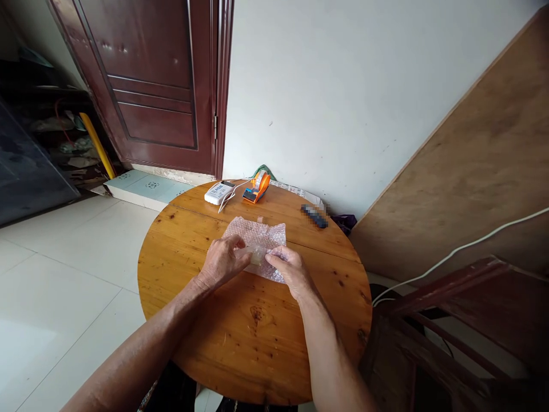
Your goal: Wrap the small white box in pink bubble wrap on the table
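A sheet of pinkish bubble wrap [246, 230] lies spread on the round wooden table in front of me. On its middle is a small, clear, glossy item [256, 255], whose exact kind I cannot make out. My left hand [223, 261] reaches in from the left, thumb and fingers closed around the left end of that clear item. From the right, my right hand [290, 270] has thumb and forefinger pinched at the bubble wrap beside the item's right end. The fingertips partly hide what they grip.
Toward the back of the table [180, 274] are a white device with a cable [219, 193], an orange tape dispenser [257, 189] and a dark blurred object [314, 216]. A wall [309, 103] rises behind. A dark wooden chair [450, 297] stands at right.
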Tool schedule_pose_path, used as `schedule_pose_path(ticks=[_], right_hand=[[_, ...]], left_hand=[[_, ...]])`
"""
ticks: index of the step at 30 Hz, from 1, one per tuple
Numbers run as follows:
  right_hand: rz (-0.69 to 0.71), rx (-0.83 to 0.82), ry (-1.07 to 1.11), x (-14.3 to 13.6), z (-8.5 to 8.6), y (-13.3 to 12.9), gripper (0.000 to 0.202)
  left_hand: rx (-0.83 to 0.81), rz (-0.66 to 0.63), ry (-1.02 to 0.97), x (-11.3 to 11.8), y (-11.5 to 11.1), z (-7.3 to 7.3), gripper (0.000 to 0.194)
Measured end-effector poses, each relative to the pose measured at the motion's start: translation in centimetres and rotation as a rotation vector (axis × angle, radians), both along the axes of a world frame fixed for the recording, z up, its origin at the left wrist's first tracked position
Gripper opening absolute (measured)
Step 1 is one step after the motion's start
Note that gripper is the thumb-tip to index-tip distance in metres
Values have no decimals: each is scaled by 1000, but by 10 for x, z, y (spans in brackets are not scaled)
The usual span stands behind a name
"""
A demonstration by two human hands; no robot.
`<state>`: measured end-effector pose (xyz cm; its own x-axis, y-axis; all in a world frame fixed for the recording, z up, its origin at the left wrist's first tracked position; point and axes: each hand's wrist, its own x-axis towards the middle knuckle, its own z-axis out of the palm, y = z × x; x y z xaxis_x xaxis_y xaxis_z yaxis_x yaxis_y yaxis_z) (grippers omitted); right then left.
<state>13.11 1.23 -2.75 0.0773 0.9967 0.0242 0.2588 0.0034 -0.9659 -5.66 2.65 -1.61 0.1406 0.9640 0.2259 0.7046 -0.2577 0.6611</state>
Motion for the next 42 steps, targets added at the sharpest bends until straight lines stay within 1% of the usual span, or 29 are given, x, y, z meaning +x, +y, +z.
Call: schedule_pose_path(ticks=[2, 3, 7, 11, 15, 18, 21, 24, 25, 26, 28, 30, 31, 32, 34, 37, 39, 42], right_hand=[[-28, -1, 6, -2, -1, 1, 22], [-40, -2, 8, -3, -1, 2, 21], [-67, -12, 22, -2, -2, 2, 20], [-38, -53, 36, -1, -3, 1, 23], [45, -97, 15, 1, 4, -3, 19], [111, -97, -40, 4, 11, -6, 18], [105, -72, -127, 10, 12, -7, 21], [93, -54, -226, 14, 8, -6, 20], [79, -30, -266, 14, 7, -5, 18], [48, 27, -312, 13, 7, -6, 14], [-54, 244, -431, 6, 11, -9, 7], [-127, 505, -571, -4, 18, -15, 8], [-124, 604, -639, -10, 22, -19, 10], [-95, 667, -703, -16, 25, -22, 13], [8, 721, -808, -25, 29, -28, 16], [159, 711, -892, -32, 27, -30, 16], [204, 682, -915, -32, 23, -28, 16], [216, 643, -934, -31, 21, -26, 13]], left_hand=[[-5, -54, -83, -2, 2, -2, 27], [-23, -76, -118, -2, 3, -3, 27], [-120, -103, -216, 0, 8, -8, 16], [-150, -122, -296, -1, 10, -10, 13], [-171, -192, -322, -7, 6, -5, 12], [-180, -214, -313, -10, 2, -1, 12], [-191, -211, -310, -10, 1, -1, 12], [-208, -202, -319, -9, 2, -3, 11], [-213, -201, -323, -9, 2, -4, 12], [-217, -200, -326, -8, 2, -4, 12], [-221, -195, -327, -8, 3, -5, 12], [-220, -189, -322, -8, 3, -5, 12], [-218, -189, -319, -8, 3, -4, 12], [-213, -190, -317, -8, 3, -4, 12], [-202, -197, -317, -8, 3, -4, 13], [-195, -204, -334, -7, 4, -5, 14], [-205, -212, -343, -6, 6, -6, 14], [-234, -222, -312, -9, 9, -4, 14]])
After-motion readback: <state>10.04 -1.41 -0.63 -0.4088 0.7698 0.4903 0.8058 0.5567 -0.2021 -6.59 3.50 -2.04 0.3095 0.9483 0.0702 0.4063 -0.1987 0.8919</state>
